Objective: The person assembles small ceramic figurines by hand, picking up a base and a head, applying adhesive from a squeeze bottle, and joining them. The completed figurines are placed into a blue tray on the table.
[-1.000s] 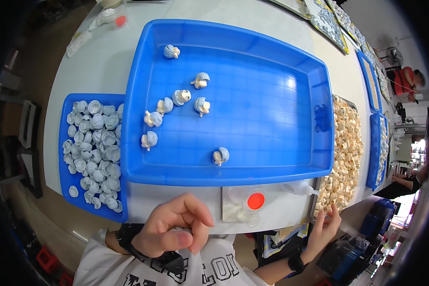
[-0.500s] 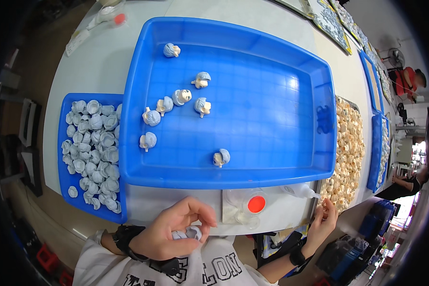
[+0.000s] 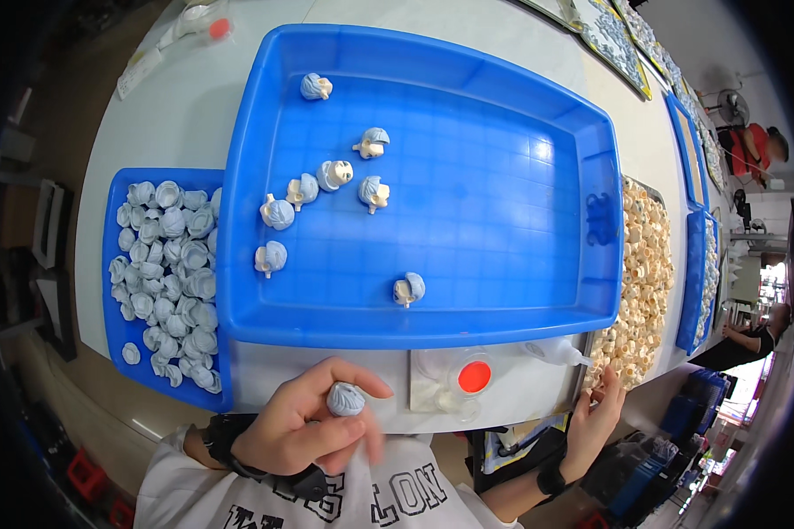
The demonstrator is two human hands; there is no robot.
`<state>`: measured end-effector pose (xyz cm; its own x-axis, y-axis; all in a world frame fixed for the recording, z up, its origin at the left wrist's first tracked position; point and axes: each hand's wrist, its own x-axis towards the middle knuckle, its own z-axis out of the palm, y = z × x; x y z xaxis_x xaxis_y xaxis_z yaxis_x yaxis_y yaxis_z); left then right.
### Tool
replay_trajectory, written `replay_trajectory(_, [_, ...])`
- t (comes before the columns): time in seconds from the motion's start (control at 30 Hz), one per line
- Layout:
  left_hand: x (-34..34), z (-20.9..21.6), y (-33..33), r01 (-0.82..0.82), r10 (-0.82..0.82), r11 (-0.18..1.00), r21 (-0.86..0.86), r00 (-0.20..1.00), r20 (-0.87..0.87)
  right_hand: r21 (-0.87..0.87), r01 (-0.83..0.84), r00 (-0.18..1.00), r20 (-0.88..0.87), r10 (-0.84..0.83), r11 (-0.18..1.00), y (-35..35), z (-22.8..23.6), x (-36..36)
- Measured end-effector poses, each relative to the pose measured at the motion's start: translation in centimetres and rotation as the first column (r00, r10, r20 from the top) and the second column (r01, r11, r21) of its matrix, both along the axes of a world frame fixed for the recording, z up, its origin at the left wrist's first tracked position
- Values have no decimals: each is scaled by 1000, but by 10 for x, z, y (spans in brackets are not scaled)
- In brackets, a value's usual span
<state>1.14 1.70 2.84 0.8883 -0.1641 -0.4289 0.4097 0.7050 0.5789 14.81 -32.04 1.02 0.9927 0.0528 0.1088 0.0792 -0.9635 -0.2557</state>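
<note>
Held in the curled fingers of my left hand (image 3: pixel 304 428) is a light blue hair-shaped piece (image 3: pixel 346 400), its ridged outer side facing up. My right hand (image 3: pixel 594 423) is at the near edge of a heap of small cream doll-head pieces (image 3: pixel 635 300), its fingers bent together; whatever lies between the fingertips is too small to make out. In front of me stands a large blue bin (image 3: pixel 415 335). Several small doll heads (image 3: pixel 271 257) with light blue hair lie inside it, mostly towards its left side. More loose hair pieces (image 3: pixel 172 264) fill a smaller blue tray (image 3: pixel 119 353) on the left.
Between my hands, a white nozzle bottle (image 3: pixel 554 352) lies beside a clear container with an orange-red disc (image 3: pixel 474 377). Another clear-and-white bottle (image 3: pixel 194 25) is at the far left. Blue trays (image 3: pixel 699 273) line the right, with people (image 3: pixel 750 339) beyond.
My left hand has turned the hair piece from its hollow side to its ridged outer side, and the fingers have shifted. My right hand stays by the doll-head pieces with slight finger movement.
</note>
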Motion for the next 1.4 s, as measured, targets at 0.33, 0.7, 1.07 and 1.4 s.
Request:
replay_trajectory(0.33, [-10, -20, -5, -52, 3, 984, 168, 961, 276, 56, 133, 991, -26, -132, 990, -11, -4, -5])
replay_trajectory(0.7, [-13, -13, -9, -94, 71, 966, 242, 992, 103, 185, 149, 981, 94, -169, 971, -16, -14, -9])
replay_trajectory(1.07, [-12, -22, -8, 165, -245, 944, 286, 930, 275, 896, 15, 1000, -23, 13, 444, 40, 18, -44])
replay_trajectory(1.4, [5, -16, -16, 388, -536, 834, 392, 736, 413, 905, -420, 617, 335, 713, -62, 113, 15, -79])
